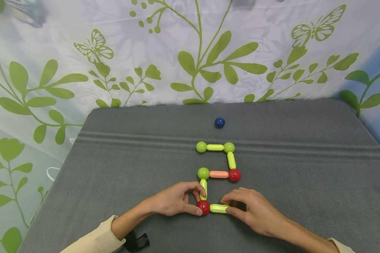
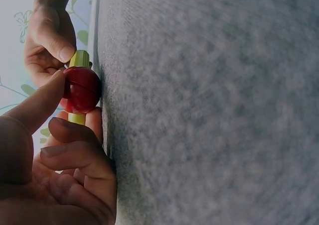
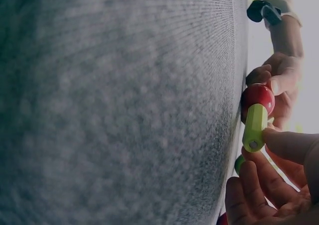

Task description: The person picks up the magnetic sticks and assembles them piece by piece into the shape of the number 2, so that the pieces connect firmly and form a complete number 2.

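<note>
A zigzag of balls and short rods lies on the grey table. Its near corner is a red ball (image 1: 204,207), gripped between thumb and fingers of my left hand (image 1: 177,198); the index fingertip reaches a yellow-green rod (image 1: 203,189) running up from the ball. My right hand (image 1: 256,211) pinches the right part of another yellow-green rod (image 3: 255,128), whose other end meets the red ball. This rod's free end shows a metal tip in the right wrist view. Farther along are a green ball (image 1: 203,173), an orange rod (image 1: 219,174) and a second red ball (image 1: 234,175).
Beyond them, yellow-green rods (image 1: 231,160) join two more green balls (image 1: 229,147) at the far end of the chain. A dark blue ball (image 1: 220,122) stands alone near the back of the grey tabletop (image 1: 130,158). Leaf-patterned cloth (image 1: 130,45) hangs behind the table.
</note>
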Demonstrator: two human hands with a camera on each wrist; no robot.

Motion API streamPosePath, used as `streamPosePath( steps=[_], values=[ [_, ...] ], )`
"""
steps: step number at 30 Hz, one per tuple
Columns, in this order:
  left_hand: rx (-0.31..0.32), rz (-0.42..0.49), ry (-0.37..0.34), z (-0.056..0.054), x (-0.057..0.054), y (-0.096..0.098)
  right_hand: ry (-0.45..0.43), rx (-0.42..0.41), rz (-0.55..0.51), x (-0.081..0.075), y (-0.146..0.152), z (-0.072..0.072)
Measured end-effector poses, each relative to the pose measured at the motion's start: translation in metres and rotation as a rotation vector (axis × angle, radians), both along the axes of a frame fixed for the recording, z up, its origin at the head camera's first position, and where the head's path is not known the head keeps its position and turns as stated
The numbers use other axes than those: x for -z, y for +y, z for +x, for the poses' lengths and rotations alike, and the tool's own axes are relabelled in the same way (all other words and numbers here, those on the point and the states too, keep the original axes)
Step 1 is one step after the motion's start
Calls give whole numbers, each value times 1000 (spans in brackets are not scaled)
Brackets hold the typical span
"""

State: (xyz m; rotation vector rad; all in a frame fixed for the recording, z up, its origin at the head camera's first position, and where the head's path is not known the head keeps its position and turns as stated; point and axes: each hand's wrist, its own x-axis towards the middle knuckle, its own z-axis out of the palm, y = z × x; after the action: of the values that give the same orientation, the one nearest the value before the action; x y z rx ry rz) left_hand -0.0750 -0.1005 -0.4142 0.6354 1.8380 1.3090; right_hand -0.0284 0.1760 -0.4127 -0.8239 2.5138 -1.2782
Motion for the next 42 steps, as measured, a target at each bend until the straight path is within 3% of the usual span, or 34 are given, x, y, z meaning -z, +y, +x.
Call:
streamPosePath(
  steps=[17,28,33,42],
  values=[
    [-1,8,6,1,2,-1,-9,-10,17,-2,0,0],
    [-2,7,6,1,2,-1,123,36,-9,-7,4,-9],
    [-9,9,0,2,2,-2,203,107,-24,-14,6,-32],
    [-11,0,14,1,2,0,302,266,-26,-21,14,-102]
  ],
)
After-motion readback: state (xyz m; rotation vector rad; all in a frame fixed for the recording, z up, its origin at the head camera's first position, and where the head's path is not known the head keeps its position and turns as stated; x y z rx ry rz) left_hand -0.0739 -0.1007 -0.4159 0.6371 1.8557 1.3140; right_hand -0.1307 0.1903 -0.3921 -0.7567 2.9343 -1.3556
